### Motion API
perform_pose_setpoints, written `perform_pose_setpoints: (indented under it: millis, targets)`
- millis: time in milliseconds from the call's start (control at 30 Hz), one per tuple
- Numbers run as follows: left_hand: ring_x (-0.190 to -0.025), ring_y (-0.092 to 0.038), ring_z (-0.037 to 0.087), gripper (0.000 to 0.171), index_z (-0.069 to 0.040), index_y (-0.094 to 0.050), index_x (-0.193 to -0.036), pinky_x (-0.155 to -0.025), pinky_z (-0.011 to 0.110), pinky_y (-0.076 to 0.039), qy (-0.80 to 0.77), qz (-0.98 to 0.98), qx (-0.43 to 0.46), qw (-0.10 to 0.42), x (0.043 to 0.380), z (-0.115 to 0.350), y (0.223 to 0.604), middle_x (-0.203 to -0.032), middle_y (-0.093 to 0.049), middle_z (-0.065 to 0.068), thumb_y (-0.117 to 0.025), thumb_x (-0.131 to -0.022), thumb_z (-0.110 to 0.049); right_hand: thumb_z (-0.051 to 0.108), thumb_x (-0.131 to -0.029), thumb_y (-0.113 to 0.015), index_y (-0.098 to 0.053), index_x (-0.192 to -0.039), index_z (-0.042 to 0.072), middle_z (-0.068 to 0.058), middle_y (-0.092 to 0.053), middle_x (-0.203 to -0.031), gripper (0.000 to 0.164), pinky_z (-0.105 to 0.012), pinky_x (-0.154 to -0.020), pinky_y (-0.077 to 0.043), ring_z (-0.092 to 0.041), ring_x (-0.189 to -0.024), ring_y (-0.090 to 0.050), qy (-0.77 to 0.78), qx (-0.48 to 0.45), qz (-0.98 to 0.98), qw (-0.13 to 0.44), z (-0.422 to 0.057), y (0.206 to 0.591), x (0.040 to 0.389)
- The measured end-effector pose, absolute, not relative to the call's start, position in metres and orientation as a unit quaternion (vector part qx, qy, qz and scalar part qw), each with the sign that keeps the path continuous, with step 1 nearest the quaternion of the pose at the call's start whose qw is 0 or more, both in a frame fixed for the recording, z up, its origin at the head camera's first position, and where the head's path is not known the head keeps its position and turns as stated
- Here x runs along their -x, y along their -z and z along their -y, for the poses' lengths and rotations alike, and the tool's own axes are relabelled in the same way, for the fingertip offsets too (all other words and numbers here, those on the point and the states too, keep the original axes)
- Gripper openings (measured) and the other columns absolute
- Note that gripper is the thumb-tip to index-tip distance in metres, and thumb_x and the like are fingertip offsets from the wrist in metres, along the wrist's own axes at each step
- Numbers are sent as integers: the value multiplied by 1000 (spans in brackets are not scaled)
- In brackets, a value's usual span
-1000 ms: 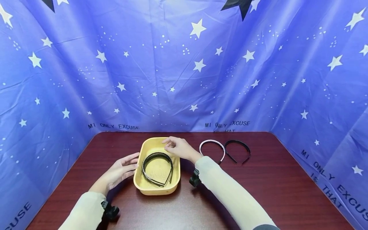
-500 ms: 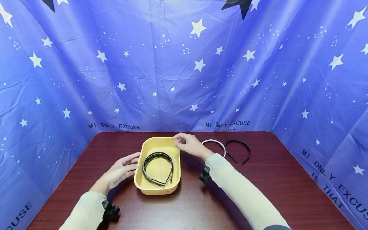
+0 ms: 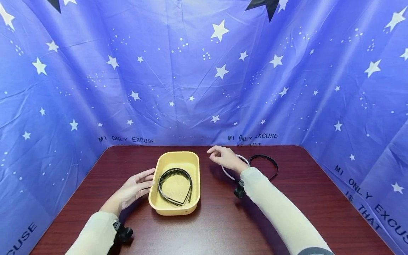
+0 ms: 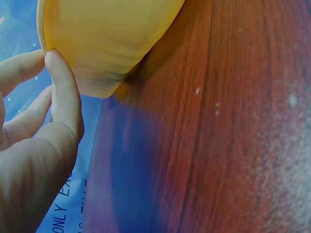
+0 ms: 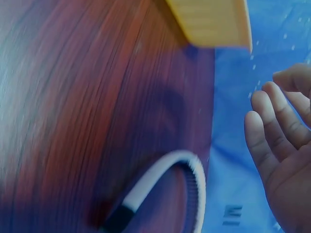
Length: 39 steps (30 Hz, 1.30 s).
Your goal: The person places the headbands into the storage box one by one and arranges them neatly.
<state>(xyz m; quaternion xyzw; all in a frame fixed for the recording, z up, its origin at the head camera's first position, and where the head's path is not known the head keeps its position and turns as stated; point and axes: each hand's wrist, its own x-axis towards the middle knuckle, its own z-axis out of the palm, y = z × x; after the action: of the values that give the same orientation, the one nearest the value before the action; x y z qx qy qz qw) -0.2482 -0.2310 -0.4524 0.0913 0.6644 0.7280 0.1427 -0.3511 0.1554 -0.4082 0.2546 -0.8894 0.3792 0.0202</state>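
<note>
A yellow plastic bin (image 3: 173,212) stands on the table, with dark headbands (image 3: 174,171) lying overlapped inside it. My left hand (image 3: 135,187) touches the bin's left side near the rim, fingers fairly straight; the left wrist view shows fingertips against the yellow wall (image 4: 116,43). My right hand (image 3: 224,157) is in the air right of the bin, fingers loosely bent and holding nothing. Beneath its wrist lies a white headband (image 3: 227,173), partly covered by the arm; its white band and dark end (image 5: 121,218) show in the right wrist view.
A black headband (image 3: 267,157) lies at the back right, beside the white one. The dark red wooden table (image 3: 204,230) is enclosed by a blue star-printed cloth (image 3: 197,78) behind and at both sides. Each wrist wears a small black camera (image 3: 122,233).
My right hand has moved right, from above the bin, past its far right corner, to beside the white headband. My left hand, the bin and the headbands stay in place.
</note>
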Motion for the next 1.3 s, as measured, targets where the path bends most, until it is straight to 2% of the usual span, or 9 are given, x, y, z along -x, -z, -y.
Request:
perform_pose_setpoints:
  millis: [167, 267, 400, 800, 900, 1100, 1300]
  targets:
    - [-112, -62, 15, 69, 4, -25, -156, -96, 33, -52, -727, -666, -94, 142, 248, 232, 453, -141, -47, 24, -61, -97, 0, 12, -92, -64, -69, -117, 10, -5, -69, -95, 26, -30, -69, -54, -21, -81, -64, -402, -221, 889, 1, -174, 412, 356]
    - [-112, -62, 15, 69, 4, -25, -156, -96, 33, -53, -728, -664, -94, 142, 249, 232, 453, -139, -48, 23, -61, -97, 0, 10, -93, -62, -68, -119, 7, -14, -69, -99, 27, -31, -65, -54, -34, -81, -65, -418, -206, 885, -8, -185, 412, 358]
    - [-111, -62, 15, 68, 5, -25, -155, -95, 33, -53, -730, -663, -92, 140, 249, 231, 454, -138, -49, 23, -61, -97, 1, 9, -94, -62, -66, -120, 6, -22, -69, -105, 27, -30, -65, -54, -41, -86, -63, -423, -188, 886, -10, -197, 410, 361]
    - [-111, -62, 15, 68, 5, -25, -155, -95, 33, -53, -734, -658, -89, 143, 249, 231, 452, -141, -47, 25, -61, -97, 1, 10, -97, -60, -65, -124, 4, -23, -67, -107, 28, -34, -69, -55, -37, -89, -63, -412, -130, 902, -13, -231, 415, 363]
    - [-110, -62, 15, 68, 5, -25, -155, -95, 33, -53, -735, -657, -88, 143, 249, 231, 452, -141, -46, 25, -60, -97, 2, 10, -97, -60, -65, -123, 3, -22, -68, -107, 28, -35, -68, -56, -34, -86, -63, -406, -120, 906, -5, -238, 418, 365]
    - [-111, -62, 15, 69, 5, -25, -155, -95, 34, -53, -737, -654, -86, 144, 249, 231, 452, -140, -47, 24, -61, -97, 2, 9, -95, -60, -63, -124, -2, -17, -69, -102, 31, -29, -63, -52, -37, -83, -63, -396, -98, 913, 9, -250, 421, 366]
    - [-110, -62, 15, 69, 5, -25, -156, -95, 34, -53, -736, -656, -85, 144, 249, 231, 451, -140, -47, 24, -61, -97, 1, 11, -94, -61, -63, -125, -2, -12, -70, -101, 34, -31, -70, -51, -32, -82, -65, -386, -81, 919, 9, -260, 425, 368]
